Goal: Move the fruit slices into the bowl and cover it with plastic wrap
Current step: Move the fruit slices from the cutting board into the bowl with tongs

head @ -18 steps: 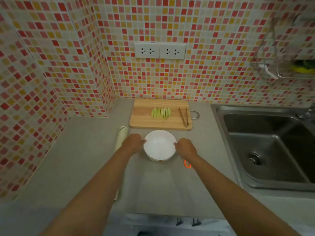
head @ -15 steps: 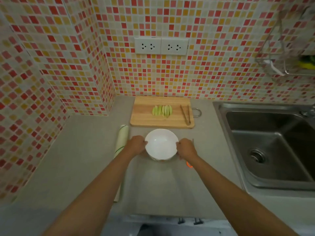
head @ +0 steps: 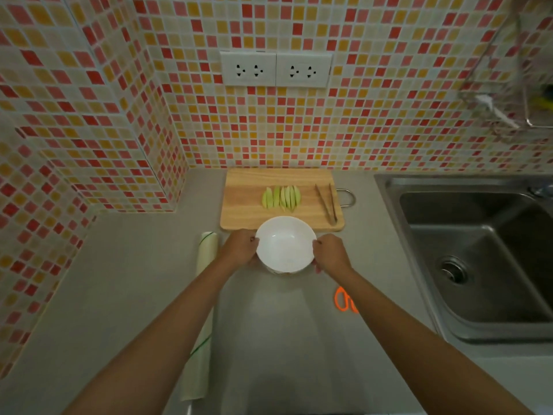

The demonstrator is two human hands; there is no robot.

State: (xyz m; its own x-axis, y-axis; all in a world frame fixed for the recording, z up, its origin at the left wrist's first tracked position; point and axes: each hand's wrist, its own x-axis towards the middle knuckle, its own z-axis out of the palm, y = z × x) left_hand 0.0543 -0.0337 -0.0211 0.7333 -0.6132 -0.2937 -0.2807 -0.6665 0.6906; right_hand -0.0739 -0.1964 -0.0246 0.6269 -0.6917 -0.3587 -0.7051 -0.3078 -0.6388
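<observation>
A: What do you note on your own arms?

B: Both forearms are bare, no sleeve reaching into view. My left hand (head: 239, 248) wears no glove, ring or watch that I can see.

A: And the other?

B: My right hand (head: 330, 254) likewise; wrist plain, fingernails short.

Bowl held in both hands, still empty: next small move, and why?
Probably set the bowl down just short of the cutting board, then free the right hand for the tongs. The fruit slices still lie on the board, and both hands, including the left hand, are occupied.
</observation>
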